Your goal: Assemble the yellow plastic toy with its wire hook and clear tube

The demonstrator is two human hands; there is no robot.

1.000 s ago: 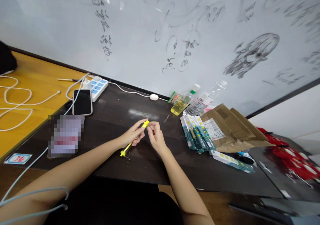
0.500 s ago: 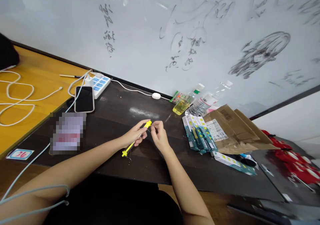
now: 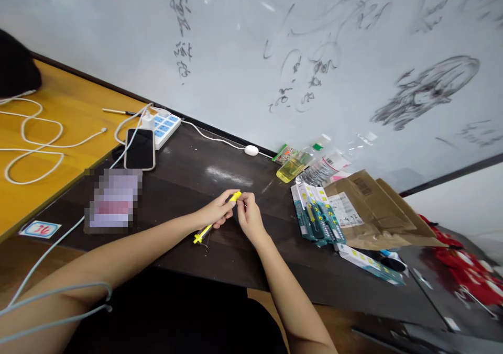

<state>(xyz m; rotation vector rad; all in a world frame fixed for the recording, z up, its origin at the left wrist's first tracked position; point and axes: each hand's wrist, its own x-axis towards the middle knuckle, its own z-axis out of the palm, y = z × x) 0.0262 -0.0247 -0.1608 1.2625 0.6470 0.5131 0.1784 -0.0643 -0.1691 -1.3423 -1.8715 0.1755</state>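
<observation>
My left hand point(image 3: 219, 210) is wrapped round a slim tubular spring scale point(image 3: 202, 234) with bright yellow ends. One yellow end sticks out past my thumb; the other, with a small crosspiece and a thin wire hook, points down toward my body. Close beside the upper end, my right hand point(image 3: 250, 219) is closed in a pinch. A thin wire-like bit shows at its fingertips, too small to name. Both hands are held over the dark table point(image 3: 251, 262).
Teal-and-white boxes point(image 3: 316, 215) and an open cardboard box point(image 3: 365, 207) stand right, before a yellow-liquid bottle point(image 3: 293, 168) and a clear bottle point(image 3: 322, 169). Left are a phone point(image 3: 140, 150), a power strip point(image 3: 167, 129) and cables. A whiteboard point(image 3: 236, 66) rises behind.
The whole view has shifted slightly, with most things now further right. The spring scale has turned a little in my left hand; my right hand stays pinched by its upper end.
</observation>
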